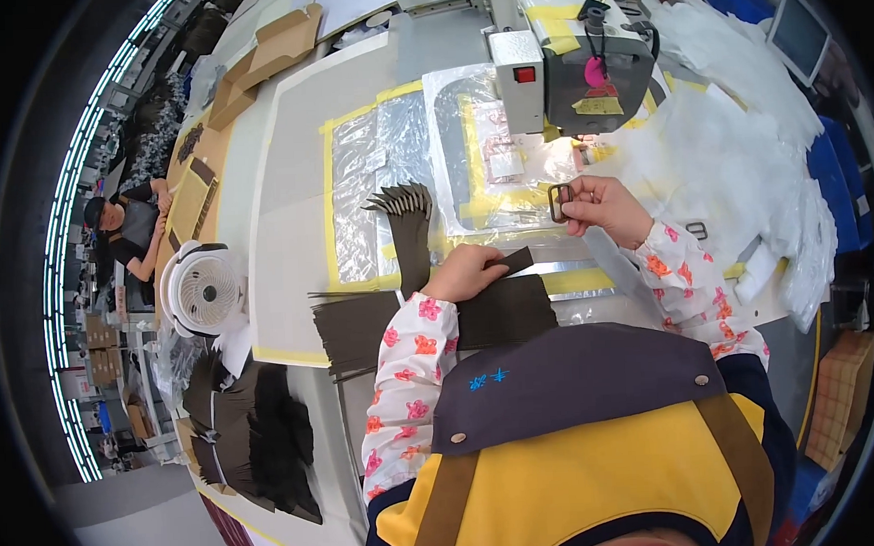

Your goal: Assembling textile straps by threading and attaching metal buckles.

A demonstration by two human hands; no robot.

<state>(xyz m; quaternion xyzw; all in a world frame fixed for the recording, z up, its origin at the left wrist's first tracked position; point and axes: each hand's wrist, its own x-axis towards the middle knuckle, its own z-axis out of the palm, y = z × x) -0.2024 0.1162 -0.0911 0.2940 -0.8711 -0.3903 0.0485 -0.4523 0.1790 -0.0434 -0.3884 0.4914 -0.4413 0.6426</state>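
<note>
- At the middle of the counter (296,230), the tip of a dark strap (519,261) is gripped by the left hand (468,272), its fingers closed around it and the thumb laid along it.
- Farther right, a dark rectangular buckle (554,203) is pinched by the right hand (610,209) between thumb and fingertips, which are parted only by the buckle's thickness.
- By the far left edge, an open cardboard box (289,33) is set; its contents cannot be made out. At the right, a blue bin (831,182) is partly covered by white sheeting (741,156).
- The strap is pointed rightward and slightly away from the body; the buckle is held upright, its long axis running roughly away from the body.
- A short gap is left between strap tip and buckle, which are not touching.
- The near edge is lined by stacked dark strips (506,309), and a fanned bundle of strips (410,237) is stood just beyond the left hand.
- Room beyond the right hand is bounded by a sewing machine (599,80); a second buckle (696,231) is laid near the right wrist.
</note>
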